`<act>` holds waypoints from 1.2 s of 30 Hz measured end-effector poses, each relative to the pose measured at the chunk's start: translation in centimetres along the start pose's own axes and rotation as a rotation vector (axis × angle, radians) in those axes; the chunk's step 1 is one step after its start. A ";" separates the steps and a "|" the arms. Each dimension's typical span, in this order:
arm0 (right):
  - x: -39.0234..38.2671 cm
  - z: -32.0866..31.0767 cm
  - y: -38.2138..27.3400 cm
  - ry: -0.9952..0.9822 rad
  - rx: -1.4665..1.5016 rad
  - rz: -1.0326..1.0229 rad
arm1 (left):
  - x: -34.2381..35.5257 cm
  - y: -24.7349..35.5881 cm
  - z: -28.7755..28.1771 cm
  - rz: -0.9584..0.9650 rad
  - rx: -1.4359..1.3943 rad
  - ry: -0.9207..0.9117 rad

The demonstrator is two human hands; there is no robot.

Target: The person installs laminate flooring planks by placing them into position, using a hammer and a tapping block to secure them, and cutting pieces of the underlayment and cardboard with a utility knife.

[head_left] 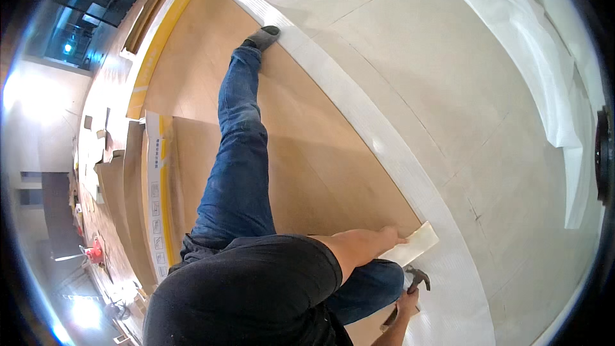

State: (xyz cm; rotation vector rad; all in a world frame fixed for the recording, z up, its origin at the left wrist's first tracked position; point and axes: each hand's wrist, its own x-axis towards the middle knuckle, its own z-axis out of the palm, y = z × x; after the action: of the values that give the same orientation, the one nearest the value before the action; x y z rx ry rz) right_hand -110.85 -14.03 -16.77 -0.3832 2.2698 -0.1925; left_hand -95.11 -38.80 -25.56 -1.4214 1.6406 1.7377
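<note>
While the right hand (pixel 407 303) clasped a claw hammer (pixel 419 276), the nearer left hand (pixel 388 238) touched a pale rectangular board (pixel 415 244) at the edge of the wood flooring (pixel 307 154), its length slanting over white underlay (pixel 359 112); whether that hand gripped was unclear.

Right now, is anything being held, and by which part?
The right hand holds a claw hammer by its handle. The left hand is at a pale block; whether it grips cannot be told.
</note>
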 end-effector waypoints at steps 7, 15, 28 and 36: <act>5.0 3.8 5.2 0.376 0.414 0.141 | 0.7 1.5 0.7 0.091 -0.054 -0.054; 2.2 0.5 4.1 0.114 0.024 0.073 | 3.9 -4.3 3.6 0.163 -0.201 0.188; 7.5 6.4 7.0 0.131 0.349 -0.065 | 3.1 -0.9 1.8 0.090 -0.162 0.102; 4.6 8.1 1.5 0.334 0.554 -0.042 | -8.2 -1.3 -26.6 0.549 1.047 0.013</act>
State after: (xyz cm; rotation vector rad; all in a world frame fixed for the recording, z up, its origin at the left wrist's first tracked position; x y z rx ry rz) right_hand -108.01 -14.27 -25.72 -0.1069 2.4045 -0.9414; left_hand -79.66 -59.27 -14.74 -0.5007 2.5160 0.7339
